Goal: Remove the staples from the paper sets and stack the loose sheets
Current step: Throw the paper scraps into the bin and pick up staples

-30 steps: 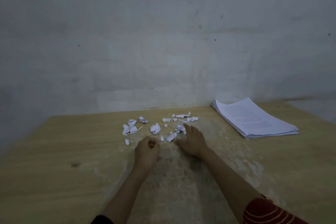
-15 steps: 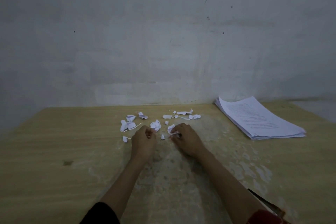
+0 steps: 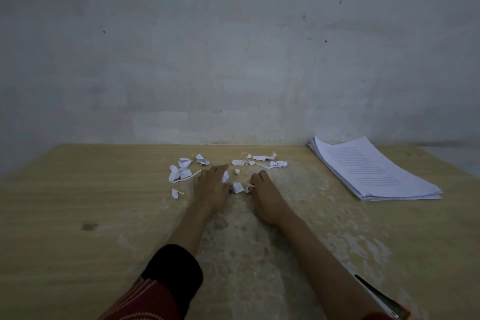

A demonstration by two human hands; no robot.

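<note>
Pretty bare room: a scuffed grey-white plaster wall [image 3: 233, 47] with a few dark specks, and a pale wood-grain bench [image 3: 91, 215] pushed right up against it. The middle of the bench has a big worn whitish patch [image 3: 246, 254], and there's a small dark stain [image 3: 89, 226] out at 9 o'clock.

The neat stack of white printed sheets [image 3: 376, 171] sits at 2 o'clock near the wall, well apart from the hands. The torn white paper scraps [image 3: 181, 171] are scattered at 12 o'clock.

The left hand [image 3: 211, 186] lies on the bench among the scraps, fingers fairly straight, gripping nothing I can see. The right hand [image 3: 265, 189] is just beside it, fingers curled in, pinching a small white paper bit [image 3: 248, 186]. The left arm has a black cuff on a red striped sleeve [image 3: 174, 275].
</note>
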